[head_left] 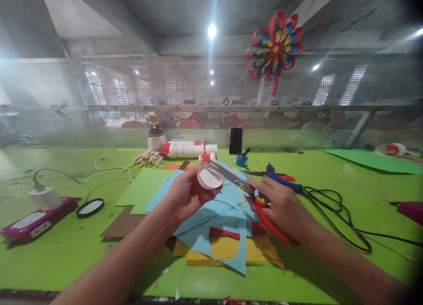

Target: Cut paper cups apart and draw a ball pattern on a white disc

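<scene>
The cup is held nearest to the viewer, between the 2 hands and above the papers. By the left hand (185,190), the white paper cup (209,178) is gripped at its side, the fingers curled around it, its round face turned to the viewer. By the right hand (284,203), the orange-handled scissors (243,184) are grasped, the fingers closed on the loops. Since this spot is small and blurred, it cannot be told surely whether the edge is bitten by the blades or only touched.

The cup should be felt as very light, rather stiff at the rim but easily dented in the wall; it is not likely to be slippery. It is best taken near the rim or base, with little pressure, fingers kept away from the blades.

Below, yellow sheets (198,256) are overlapped by light blue paper (198,228), all laid on the bright green table (66,267). To the right, a blue glue gun (280,180) is seen with its black cord (350,212); to the left, a purple power strip (39,223) is placed. Farther, joined white cups (190,151) are laid down. Beyond, a paper flower (276,49) is hung before a perforated screen (115,89), and the grey room is lit by a bright lamp (212,31).
</scene>
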A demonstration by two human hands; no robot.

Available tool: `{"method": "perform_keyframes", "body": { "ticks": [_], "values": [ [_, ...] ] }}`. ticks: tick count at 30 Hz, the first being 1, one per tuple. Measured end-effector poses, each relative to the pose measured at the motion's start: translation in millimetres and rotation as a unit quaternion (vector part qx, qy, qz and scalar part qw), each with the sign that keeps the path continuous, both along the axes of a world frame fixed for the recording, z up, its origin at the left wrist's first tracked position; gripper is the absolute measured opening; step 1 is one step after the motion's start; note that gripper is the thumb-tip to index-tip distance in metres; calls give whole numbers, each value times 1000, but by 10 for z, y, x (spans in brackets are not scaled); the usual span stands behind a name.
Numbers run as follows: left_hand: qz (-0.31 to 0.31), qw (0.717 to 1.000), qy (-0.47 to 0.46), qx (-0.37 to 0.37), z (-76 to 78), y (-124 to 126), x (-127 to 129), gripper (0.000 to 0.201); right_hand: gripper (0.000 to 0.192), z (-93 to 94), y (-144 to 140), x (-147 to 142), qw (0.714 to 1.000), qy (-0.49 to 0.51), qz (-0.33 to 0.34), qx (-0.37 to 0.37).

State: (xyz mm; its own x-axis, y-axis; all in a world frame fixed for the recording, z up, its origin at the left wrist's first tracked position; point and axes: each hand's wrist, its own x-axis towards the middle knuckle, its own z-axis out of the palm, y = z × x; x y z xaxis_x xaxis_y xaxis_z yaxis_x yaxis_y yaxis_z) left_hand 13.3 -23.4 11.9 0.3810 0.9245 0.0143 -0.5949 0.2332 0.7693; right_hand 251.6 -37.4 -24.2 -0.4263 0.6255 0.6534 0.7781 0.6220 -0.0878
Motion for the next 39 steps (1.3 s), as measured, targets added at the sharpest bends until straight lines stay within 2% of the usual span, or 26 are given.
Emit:
{"method": "perform_keyframes", "body": {
  "ticks": [7, 22, 28, 36, 39],
  "values": [
    [2, 1000, 4, -15, 19, -11, 5, 26, 35, 8, -11, -5, 1000, 3, -2, -15],
    [-5, 1000, -1, -6, -17, 17, -12, 21, 37, -6, -4, 13, 999, -21, -9, 25],
    [-29, 999, -14, -6, -22, 34, -34, 20, 36, -13, 9, 12, 999, -25, -8, 41],
    [-6, 1000, -9, -29, 14, 18, -23, 25, 38, -6, 5, 29, 999, -38, -7, 30],
    [-4, 1000, -5, -24, 17, 18, -29, 22, 38, -8, 7, 38, 999, -41, -7, 31]
  ]
}}
